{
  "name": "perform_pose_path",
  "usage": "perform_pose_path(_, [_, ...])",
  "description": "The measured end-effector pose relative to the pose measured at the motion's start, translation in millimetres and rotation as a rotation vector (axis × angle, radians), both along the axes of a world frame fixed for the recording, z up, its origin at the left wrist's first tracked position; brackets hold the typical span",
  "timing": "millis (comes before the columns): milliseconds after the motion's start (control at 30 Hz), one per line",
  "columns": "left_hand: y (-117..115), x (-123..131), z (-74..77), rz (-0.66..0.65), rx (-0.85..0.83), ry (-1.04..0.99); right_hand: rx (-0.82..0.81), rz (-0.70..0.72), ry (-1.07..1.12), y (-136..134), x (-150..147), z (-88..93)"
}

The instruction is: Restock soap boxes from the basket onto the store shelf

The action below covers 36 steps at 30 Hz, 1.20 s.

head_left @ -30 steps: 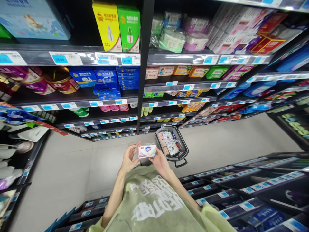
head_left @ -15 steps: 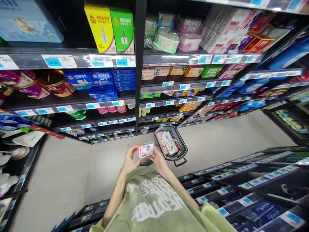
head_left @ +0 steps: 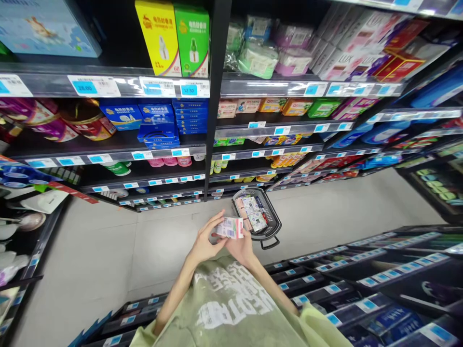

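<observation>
I hold a small white and pink soap box [head_left: 230, 227] in front of my chest with both hands. My left hand [head_left: 207, 243] grips its left end with curled fingers. My right hand [head_left: 241, 246] supports it from below and the right. Just beyond the box, a black shopping basket [head_left: 274, 225] stands on the floor, holding several similar small packs [head_left: 251, 215].
Dark store shelves [head_left: 217, 120] with blue price tags face me, stocked with boxes, tins and soap packs. Another low shelf unit [head_left: 361, 274] runs along my right side. Pale floor tiles [head_left: 90, 260] stretch between them, with a rack of goods at the far left.
The box has been turned in my hands, so a different face shows, and it has shifted slightly right toward the basket. My left fingers have moved further round it.
</observation>
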<state>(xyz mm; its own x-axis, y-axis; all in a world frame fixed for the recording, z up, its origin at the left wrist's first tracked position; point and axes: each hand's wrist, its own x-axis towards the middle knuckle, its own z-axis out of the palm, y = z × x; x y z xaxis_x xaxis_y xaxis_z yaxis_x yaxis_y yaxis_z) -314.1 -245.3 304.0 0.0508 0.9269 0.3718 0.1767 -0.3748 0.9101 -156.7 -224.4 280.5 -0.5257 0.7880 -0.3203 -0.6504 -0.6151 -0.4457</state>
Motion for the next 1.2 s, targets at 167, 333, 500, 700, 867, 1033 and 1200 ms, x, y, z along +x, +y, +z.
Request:
perform_pose_path(167, [-1.4,-2.5,-0.5,0.016,-0.037,-0.064,-0.151,0.052,0.138,-1.3,5.7,4.3])
perform_pose_path(333, [-4.2,-1.7,-4.1,0.012,-0.096,-0.111,-0.171,0.019,0.126,0.6,13.3,0.7])
perform_pose_path(500, [-4.7,-1.0,-0.7,-0.02,-0.128,-0.056,-0.166,0.033,0.104,2.0,14.6,1.7])
perform_pose_path(700, [-3.0,-0.7,2.7,-0.037,-0.135,-0.019,-0.151,0.028,0.153,0.0,15.0,1.2])
perform_pose_path(867, [-4.4,-0.2,1.3,-0.033,-0.154,-0.025,-0.179,0.029,0.143,-0.2,16.1,0.8])
perform_pose_path(1033, [-6.7,-0.1,0.0,-0.031,-0.167,-0.038,-0.197,0.041,0.168,0.1,16.7,2.8])
perform_pose_path(1200, [-7.7,0.8,-2.9,-0.029,-0.17,-0.061,-0.205,0.05,0.177,-0.2,17.0,6.3])
